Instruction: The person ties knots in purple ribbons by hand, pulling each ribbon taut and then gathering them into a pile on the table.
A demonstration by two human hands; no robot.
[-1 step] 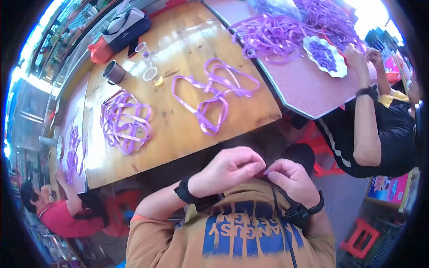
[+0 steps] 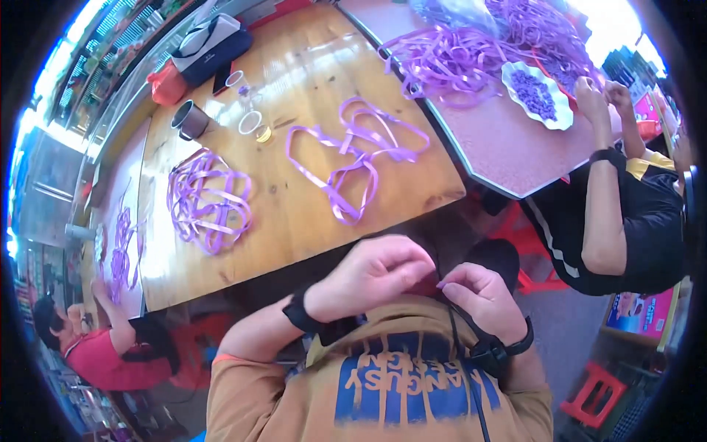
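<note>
Both my hands are raised close together in front of my chest, just off the table's near edge. My left hand (image 2: 372, 276) is closed, thumb against curled fingers; whatever it may hold is hidden. Beside it, my right hand (image 2: 482, 298) pinches a small purple piece (image 2: 440, 285) between thumb and fingertips. On the wooden table (image 2: 287, 236) ahead lie a loosely looped purple ribbon (image 2: 342, 195) and, further left, a tangled bunch of purple ribbon (image 2: 210, 206). Neither hand touches these.
A dark mug (image 2: 190, 120), clear cups (image 2: 250, 122) and a bag (image 2: 210, 51) stand at the back left. On the right-hand table, a co-worker (image 2: 604, 199) sits near a white scalloped dish (image 2: 557, 119) of small purple pieces and heaped ribbon (image 2: 449, 62). Another person (image 2: 103, 353) works at left.
My left hand has shifted slightly up and to the left. My right hand keeps its pinch on the small purple piece, nearly in place.
</note>
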